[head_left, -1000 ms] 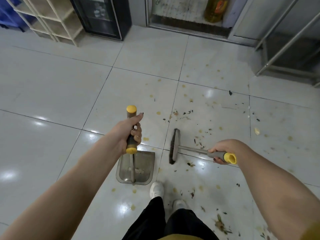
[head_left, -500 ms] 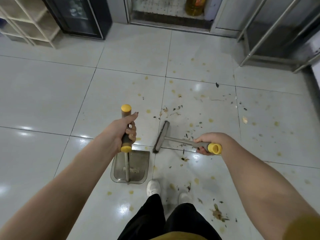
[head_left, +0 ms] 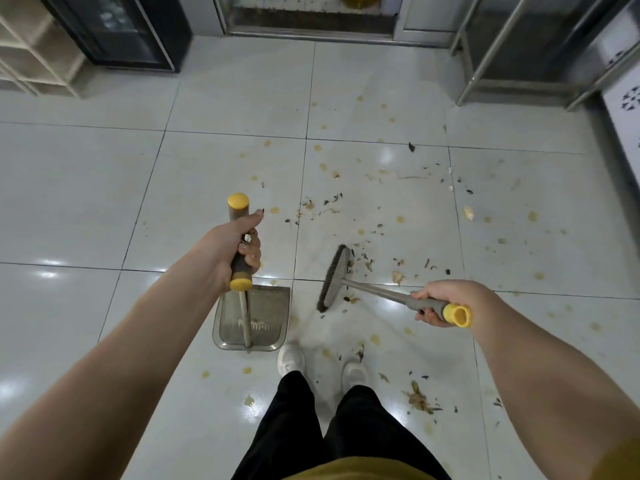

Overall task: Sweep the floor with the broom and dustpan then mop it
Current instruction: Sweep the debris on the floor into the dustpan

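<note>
On the floor at 1 o'clock, scraps are lying unswept; mopping is waiting. The left hand is clamping the dustpan, the right hand gripping the broom.

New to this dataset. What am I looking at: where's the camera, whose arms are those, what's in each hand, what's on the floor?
There is no robot here; a person is working with bare hands. Every picture comes from one wide-angle camera worn on the person's head, looking forward and down, so both arms reach in from the bottom corners. The left hand grips the upright handle of a dustpan, whose pan rests on the tiled floor just ahead of the white shoes. The right hand grips a short broom, its brush head down at the floor to the right of the pan. Dry scraps and yellowish spots litter the tiles. No mop is in view.
</note>
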